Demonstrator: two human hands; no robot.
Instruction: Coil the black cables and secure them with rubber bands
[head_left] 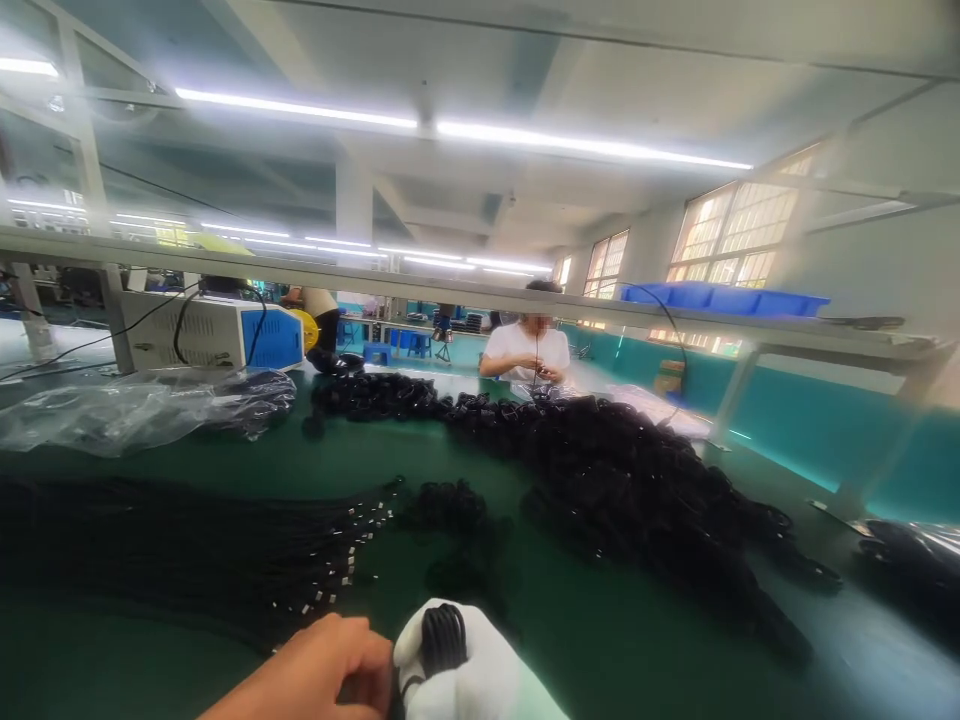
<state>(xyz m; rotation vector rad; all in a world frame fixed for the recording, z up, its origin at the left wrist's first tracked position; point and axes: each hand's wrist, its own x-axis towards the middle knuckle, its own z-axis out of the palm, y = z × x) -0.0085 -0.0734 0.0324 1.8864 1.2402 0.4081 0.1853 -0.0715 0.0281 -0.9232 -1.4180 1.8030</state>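
Note:
In a white glove, my right hand (487, 665) grips a small coiled black cable (444, 638) at the bottom of the view. Bare and curled, my left hand (322, 668) touches the coil's left side, its fingers pressed together. What those fingers pinch is hidden, though dark cable shows between the two hands. To the left lies a wide bundle of straight black cables (172, 550), their silvery connector ends pointing right. A small heap of coiled cables (454, 510) sits just beyond my hands.
A long pile of coiled black cables (622, 470) stretches across the green table (360, 455). Clear plastic bags (127, 410) lie at left, before a white-and-blue machine (217, 335). A raised shelf bears blue bins (720, 298). A person (529, 350) in white works opposite.

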